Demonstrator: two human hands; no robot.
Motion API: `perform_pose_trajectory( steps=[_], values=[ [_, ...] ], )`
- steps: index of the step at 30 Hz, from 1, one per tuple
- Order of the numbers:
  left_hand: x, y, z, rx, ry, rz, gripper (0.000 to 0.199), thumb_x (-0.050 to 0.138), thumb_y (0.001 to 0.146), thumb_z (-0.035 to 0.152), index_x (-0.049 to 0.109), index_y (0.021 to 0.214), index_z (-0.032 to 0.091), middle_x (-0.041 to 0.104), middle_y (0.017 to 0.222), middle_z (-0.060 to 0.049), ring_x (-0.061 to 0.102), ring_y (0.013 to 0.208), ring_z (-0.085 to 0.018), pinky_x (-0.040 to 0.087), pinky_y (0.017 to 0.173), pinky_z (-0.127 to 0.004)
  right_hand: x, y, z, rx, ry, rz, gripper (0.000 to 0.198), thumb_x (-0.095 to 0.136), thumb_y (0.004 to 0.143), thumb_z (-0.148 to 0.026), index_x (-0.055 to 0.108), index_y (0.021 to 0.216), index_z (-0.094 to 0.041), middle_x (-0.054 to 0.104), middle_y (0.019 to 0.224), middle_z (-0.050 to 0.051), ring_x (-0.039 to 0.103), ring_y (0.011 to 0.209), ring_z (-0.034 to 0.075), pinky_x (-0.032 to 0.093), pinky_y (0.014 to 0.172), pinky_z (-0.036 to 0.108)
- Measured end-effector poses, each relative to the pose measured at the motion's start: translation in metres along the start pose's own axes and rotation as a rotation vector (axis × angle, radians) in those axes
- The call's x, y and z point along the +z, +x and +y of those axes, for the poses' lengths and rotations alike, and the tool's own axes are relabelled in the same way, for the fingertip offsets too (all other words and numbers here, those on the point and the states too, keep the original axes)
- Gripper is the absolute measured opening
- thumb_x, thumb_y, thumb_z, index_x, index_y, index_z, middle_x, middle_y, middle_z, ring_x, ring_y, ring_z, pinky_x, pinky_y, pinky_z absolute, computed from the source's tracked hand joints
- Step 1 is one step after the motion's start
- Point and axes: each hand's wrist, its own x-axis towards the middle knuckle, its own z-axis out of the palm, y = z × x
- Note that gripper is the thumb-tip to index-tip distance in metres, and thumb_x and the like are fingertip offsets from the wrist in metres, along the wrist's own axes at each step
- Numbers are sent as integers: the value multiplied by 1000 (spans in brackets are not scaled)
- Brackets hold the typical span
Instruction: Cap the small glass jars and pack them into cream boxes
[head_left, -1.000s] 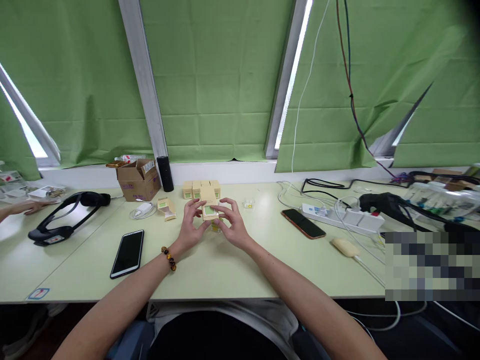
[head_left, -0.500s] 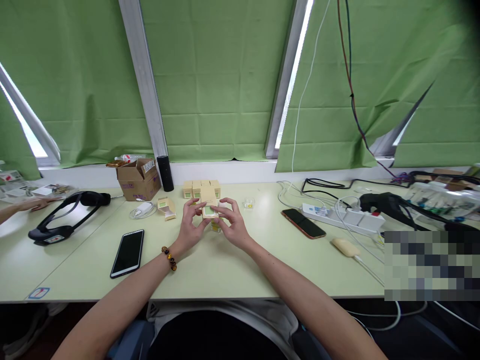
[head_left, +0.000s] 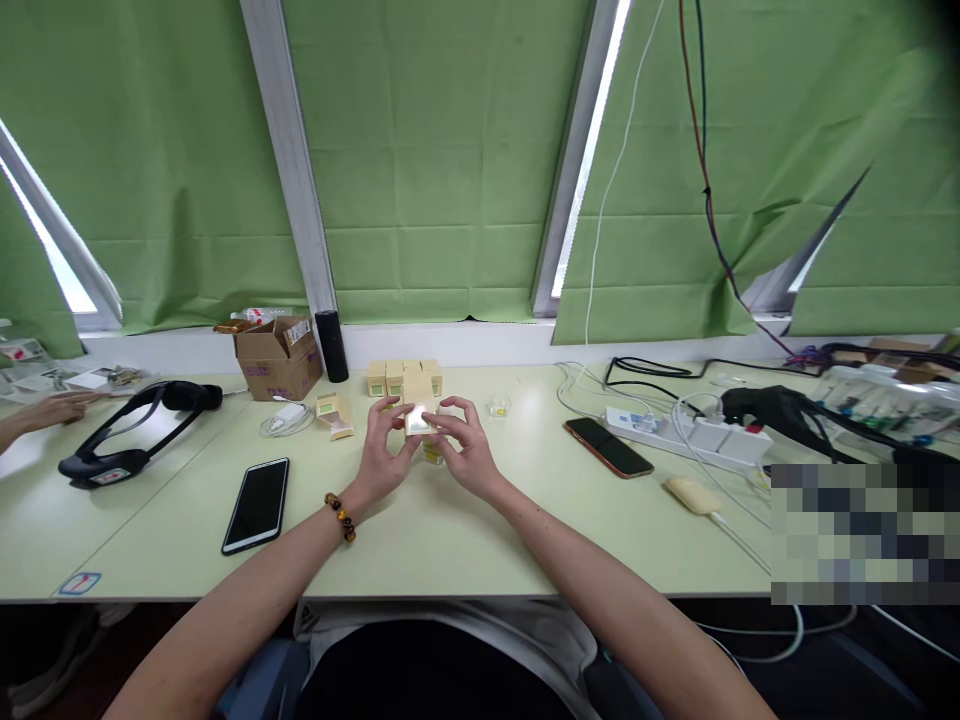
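Observation:
Between my two hands is a small pale-yellow cardboard box (head_left: 418,420), its near face shining with glare. From the left, my left hand (head_left: 385,455) pinches it with thumb and fingers. My right hand (head_left: 469,450) grips its other side, fingers bent over the top. Just below the box, partly hidden by my fingers, is a small clear container (head_left: 433,453) with something yellow inside. Behind my hands stand several matching small boxes (head_left: 386,378) in a row. A similar opened box (head_left: 334,416) lies to the left, and another clear container (head_left: 498,406) sits to the right.
On the left are a phone (head_left: 256,505), a white charger with cable (head_left: 287,417), a black headset (head_left: 135,435), a carton (head_left: 277,358) and a black cylinder (head_left: 331,346). To the right lie another phone (head_left: 608,446), a power strip (head_left: 686,436) and cables. Another person's hand (head_left: 60,408) rests far left.
The near face of the box in my hands has gone from showing a pale green, framed square to a bright glare. At far left, the other person's hand has shifted slightly.

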Motion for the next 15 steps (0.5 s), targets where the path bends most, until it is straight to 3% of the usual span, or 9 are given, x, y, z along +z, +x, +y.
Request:
perform_pose_trajectory(
  steps=[4,9,15],
  values=[
    [-2,-1,-1,-32,-43,-48,56,70,94,36,47,145,31,43,148,-14,42,143,-32,50,107,-50,-1,-1,-1,-14,-14,-33,31,66,98,-41,73,127,-33,48,137,11,59,128,27,62,103,49],
    [0,-3,-5,-169,-213,-34,64,67,96,41,34,150,32,40,153,-15,58,125,-26,49,108,-50,-1,-1,-3,-10,4,-43,29,63,100,-41,72,126,-32,46,138,11,58,128,26,60,106,49],
    [2,-1,-18,-292,-228,-14,63,65,96,45,34,148,29,55,138,-13,64,113,-23,51,98,-44,2,0,-2,-10,-13,-19,41,67,96,-31,57,135,-32,36,143,10,58,127,26,61,102,47]
  ],
)
